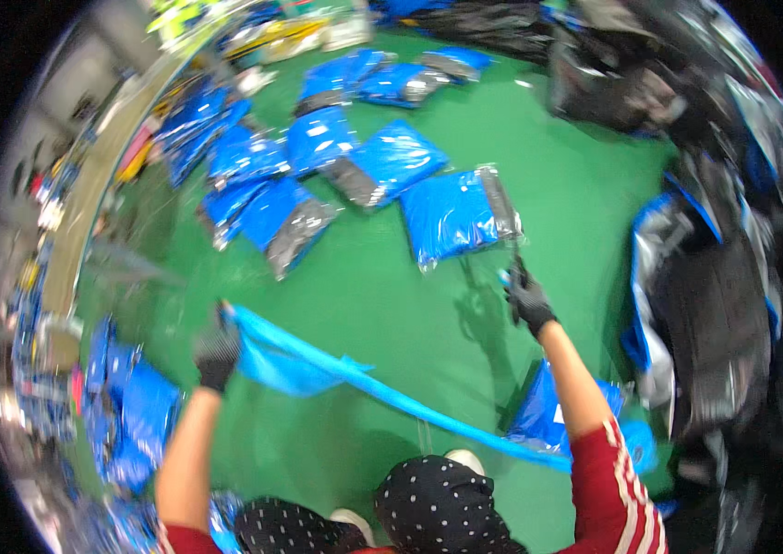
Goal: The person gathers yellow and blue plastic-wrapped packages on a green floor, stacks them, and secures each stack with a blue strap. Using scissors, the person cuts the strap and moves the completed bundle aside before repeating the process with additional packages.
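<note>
My left hand [218,349], in a dark knit glove, is closed on the end of a light blue plastic film strip [290,362]. The strip sags and twists across in front of my legs toward a light blue roll [639,447] on the floor, partly behind my right sleeve. Farther forward, my right hand [530,303], gloved alike, grips a dark scissors-like tool [514,268] pointing away from me; blur hides its exact shape. Just beyond that tool lies a blue packet with a grey end in clear wrapping [454,214].
Several more blue-and-grey wrapped packets [401,157] lie on the green floor [558,208] ahead. Others are piled at left [133,411], and a blue packet [544,406] sits by my right forearm. Black bags [719,314] line the right side. A long pale ledge [87,217] runs along the left.
</note>
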Tool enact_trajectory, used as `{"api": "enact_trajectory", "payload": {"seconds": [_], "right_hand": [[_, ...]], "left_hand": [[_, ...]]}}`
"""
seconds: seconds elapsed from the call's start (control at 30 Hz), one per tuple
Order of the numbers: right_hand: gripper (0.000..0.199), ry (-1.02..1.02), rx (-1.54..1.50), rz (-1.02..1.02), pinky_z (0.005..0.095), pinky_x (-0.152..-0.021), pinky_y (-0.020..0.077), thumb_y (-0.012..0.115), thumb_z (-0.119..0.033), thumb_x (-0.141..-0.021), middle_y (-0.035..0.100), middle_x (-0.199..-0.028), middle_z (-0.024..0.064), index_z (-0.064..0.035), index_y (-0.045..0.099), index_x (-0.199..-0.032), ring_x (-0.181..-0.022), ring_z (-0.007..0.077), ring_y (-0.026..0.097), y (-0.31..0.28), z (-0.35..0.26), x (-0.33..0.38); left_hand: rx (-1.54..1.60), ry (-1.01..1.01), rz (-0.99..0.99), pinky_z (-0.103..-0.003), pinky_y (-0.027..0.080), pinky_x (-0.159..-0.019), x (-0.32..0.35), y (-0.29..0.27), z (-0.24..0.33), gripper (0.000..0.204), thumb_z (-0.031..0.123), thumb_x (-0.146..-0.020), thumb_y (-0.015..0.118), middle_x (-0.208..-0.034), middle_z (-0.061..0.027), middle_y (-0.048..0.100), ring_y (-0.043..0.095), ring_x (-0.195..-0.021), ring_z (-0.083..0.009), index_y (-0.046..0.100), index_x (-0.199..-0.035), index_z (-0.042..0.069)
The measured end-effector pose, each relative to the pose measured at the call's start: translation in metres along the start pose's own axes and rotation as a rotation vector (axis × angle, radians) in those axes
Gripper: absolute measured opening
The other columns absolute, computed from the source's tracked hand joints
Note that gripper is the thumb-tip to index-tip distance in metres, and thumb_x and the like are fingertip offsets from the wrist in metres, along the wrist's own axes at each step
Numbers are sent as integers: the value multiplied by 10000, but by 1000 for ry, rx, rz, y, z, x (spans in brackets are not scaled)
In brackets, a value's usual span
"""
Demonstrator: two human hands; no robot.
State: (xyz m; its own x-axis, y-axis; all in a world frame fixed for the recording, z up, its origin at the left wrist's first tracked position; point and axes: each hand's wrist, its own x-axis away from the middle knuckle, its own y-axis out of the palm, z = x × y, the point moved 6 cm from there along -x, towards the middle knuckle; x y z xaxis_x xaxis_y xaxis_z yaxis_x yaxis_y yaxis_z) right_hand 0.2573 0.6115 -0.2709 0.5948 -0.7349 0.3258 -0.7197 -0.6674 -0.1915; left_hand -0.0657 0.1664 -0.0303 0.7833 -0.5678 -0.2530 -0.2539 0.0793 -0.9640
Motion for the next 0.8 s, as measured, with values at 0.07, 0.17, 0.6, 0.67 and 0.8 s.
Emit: {"api": "enact_trajectory", "payload": {"seconds": [0.07, 0.17, 0.6, 0.67, 0.8], "right_hand": [[459, -111, 8, -310, 344, -724, 471, 543, -309, -895, 589, -934, 90, -20, 483, -1247, -795, 167, 529, -15, -29, 45], [473, 215, -35, -621, 400, -881, 464, 509, -228, -895, 564, -1147, 222, -82, 418, -1336, -1037, 358, 567, -34, -7, 137], [448, 254, -424, -319, 476, -917, 438, 506, -325, -900, 559, -1188, 157, -170, 431, -1314, -1079, 353, 543, 90, 128, 44], [444, 230, -547, -370, 488, -922, 434, 506, -340, -901, 559, -1194, 147, -183, 433, -1311, -1085, 352, 539, 86, 111, 31], [488, 280, -581, -618, 379, -743, 464, 474, -513, -874, 599, -924, 132, -92, 525, -1115, -939, 243, 543, 140, 71, 22]], "left_hand": [[176, -36, 475, -430, 472, -679, -65, -64, -66, 338, 265, -912, 458, -910, -239, 605, 593, -792, -348, 560, -1111, 11], [735, -376, 366, -435, 480, -706, -118, -100, -178, 273, 231, -887, 468, -955, -210, 616, 586, -814, -362, 566, -1043, 30], [950, -501, -23, -463, 479, -731, 137, 50, -16, 324, 221, -796, 484, -897, -214, 621, 599, -823, -370, 582, -1053, 49], [1034, -442, -81, -442, 484, -725, 157, 63, 7, 322, 216, -783, 483, -889, -205, 624, 605, -811, -353, 585, -1038, 46], [1140, -472, -109, -398, 491, -679, 150, 76, 14, 314, 211, -775, 501, -850, -188, 625, 613, -752, -303, 576, -1018, 26]]}}
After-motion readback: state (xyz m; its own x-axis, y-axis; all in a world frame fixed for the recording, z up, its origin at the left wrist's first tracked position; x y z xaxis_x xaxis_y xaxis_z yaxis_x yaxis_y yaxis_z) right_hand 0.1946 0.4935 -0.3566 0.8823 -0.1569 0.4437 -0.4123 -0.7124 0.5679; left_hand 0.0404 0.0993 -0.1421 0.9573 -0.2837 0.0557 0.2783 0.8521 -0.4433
